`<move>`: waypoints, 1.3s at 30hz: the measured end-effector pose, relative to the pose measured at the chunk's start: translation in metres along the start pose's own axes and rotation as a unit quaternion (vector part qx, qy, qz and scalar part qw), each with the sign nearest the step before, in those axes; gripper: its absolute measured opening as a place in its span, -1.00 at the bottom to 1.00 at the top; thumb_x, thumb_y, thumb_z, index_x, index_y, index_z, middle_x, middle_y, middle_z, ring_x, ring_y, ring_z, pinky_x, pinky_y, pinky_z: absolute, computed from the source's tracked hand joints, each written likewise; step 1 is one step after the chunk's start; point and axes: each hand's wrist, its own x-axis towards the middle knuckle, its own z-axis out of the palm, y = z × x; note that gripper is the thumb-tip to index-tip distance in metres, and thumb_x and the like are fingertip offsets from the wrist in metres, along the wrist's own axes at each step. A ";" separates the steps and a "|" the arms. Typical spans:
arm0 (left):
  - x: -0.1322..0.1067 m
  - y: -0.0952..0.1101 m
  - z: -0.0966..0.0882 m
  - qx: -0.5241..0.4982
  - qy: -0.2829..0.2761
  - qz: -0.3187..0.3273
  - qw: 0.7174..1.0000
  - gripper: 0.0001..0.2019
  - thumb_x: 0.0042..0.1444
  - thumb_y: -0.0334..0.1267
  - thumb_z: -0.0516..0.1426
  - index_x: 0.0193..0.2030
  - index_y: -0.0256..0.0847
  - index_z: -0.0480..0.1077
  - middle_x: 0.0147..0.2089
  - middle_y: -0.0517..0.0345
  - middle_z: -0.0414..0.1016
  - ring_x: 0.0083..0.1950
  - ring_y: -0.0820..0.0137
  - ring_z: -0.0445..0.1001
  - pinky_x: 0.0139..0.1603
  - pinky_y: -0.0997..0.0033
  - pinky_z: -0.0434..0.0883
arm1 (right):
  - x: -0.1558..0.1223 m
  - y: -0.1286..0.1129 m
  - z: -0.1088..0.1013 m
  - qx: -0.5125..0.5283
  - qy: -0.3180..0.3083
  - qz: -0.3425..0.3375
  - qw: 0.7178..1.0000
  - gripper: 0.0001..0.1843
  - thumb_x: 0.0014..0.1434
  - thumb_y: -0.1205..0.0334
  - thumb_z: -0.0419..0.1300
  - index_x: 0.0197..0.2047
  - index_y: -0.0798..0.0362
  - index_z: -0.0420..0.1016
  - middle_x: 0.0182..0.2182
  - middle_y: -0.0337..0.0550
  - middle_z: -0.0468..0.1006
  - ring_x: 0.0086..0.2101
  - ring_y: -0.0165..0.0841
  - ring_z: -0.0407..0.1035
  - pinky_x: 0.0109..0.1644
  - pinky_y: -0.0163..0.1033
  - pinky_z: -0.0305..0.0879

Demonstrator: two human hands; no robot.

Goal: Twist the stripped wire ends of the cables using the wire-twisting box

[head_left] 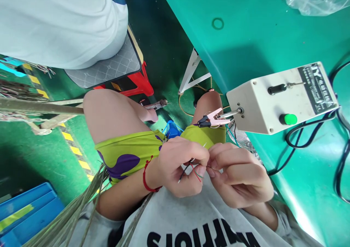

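The fingertips hide where the thin wires (pixel 195 172) run between the hands; which strand the right hand (pixel 240 176) pinches is hard to make out. The left hand (pixel 183 167) is clamped on the bundle, black, red and green ends poking out past its thumb. Both hands touch. Just beyond them sits a pink clip (pixel 214 118).

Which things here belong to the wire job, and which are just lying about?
Job:
wires, in the left hand and right hand
cables, likely
machine and its clip, probably: near the hands

Lying about, seemingly:
bag
crate
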 end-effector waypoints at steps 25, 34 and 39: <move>-0.009 -0.008 -0.003 -0.139 0.032 -0.060 0.988 -0.74 0.67 -0.13 0.16 -0.14 -0.09 0.36 -0.42 0.35 0.31 -0.48 0.47 0.23 -0.33 0.37 0.24 | -0.005 -0.003 0.006 0.039 0.030 0.055 0.997 -0.54 0.19 0.81 0.19 -0.13 0.03 0.54 -0.20 -0.20 0.45 -0.24 -0.30 0.67 -0.20 -0.17 0.81; -0.007 -0.013 -0.004 -0.131 0.021 -0.039 0.990 -0.74 0.67 -0.14 0.15 -0.15 -0.08 0.33 -0.46 0.38 0.25 -0.54 0.48 0.15 -0.42 0.36 0.17 | 0.000 -0.004 0.006 0.076 0.056 0.129 0.987 -0.58 0.22 0.70 0.30 -0.04 -0.01 0.62 -0.21 -0.19 0.57 -0.29 -0.28 0.64 -0.23 -0.12 0.76; 0.002 -0.011 -0.002 -0.147 0.009 -0.026 0.989 -0.72 0.67 -0.18 0.14 -0.18 -0.07 0.30 -0.48 0.38 0.22 -0.55 0.48 0.13 -0.43 0.37 0.14 | -0.001 0.000 0.008 0.047 0.037 0.154 0.986 -0.57 0.25 0.60 0.36 0.08 -0.01 0.71 -0.22 -0.14 0.69 -0.29 -0.22 0.63 -0.27 -0.08 0.66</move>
